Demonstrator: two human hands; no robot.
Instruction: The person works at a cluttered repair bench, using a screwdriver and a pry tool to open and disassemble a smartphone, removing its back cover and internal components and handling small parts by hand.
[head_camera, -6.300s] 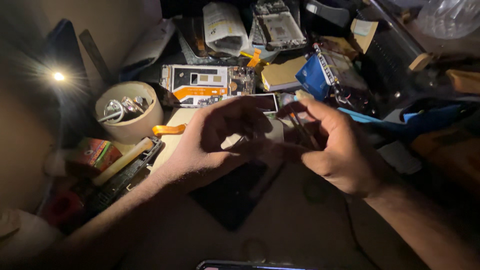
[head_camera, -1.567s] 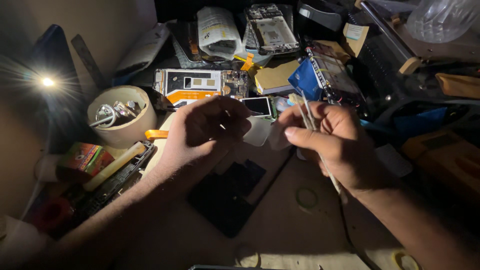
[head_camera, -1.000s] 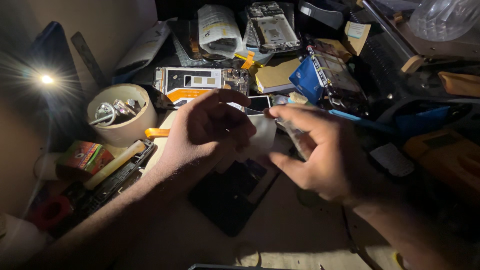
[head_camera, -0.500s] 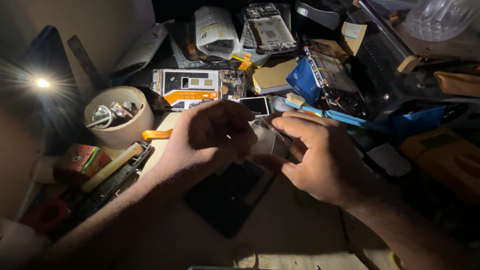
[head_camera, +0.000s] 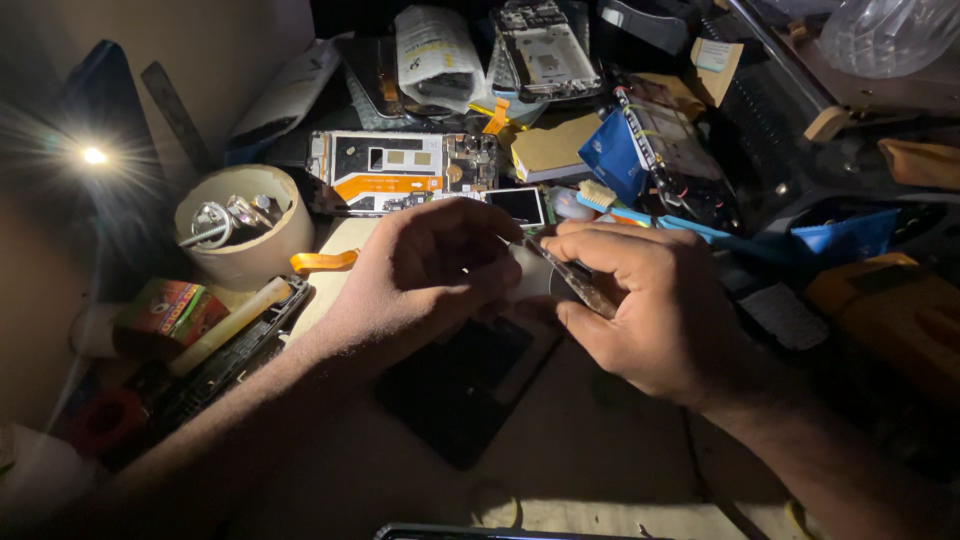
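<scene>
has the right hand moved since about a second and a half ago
Yes. The right hand has come in toward the left hand, over the dark phone on the bench.

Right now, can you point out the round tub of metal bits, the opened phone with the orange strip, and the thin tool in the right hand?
Round tub (head_camera: 262, 262), head view, front wall.
Opened phone (head_camera: 400, 172), head view, middle.
Thin tool (head_camera: 572, 280), head view, shaft.
</scene>
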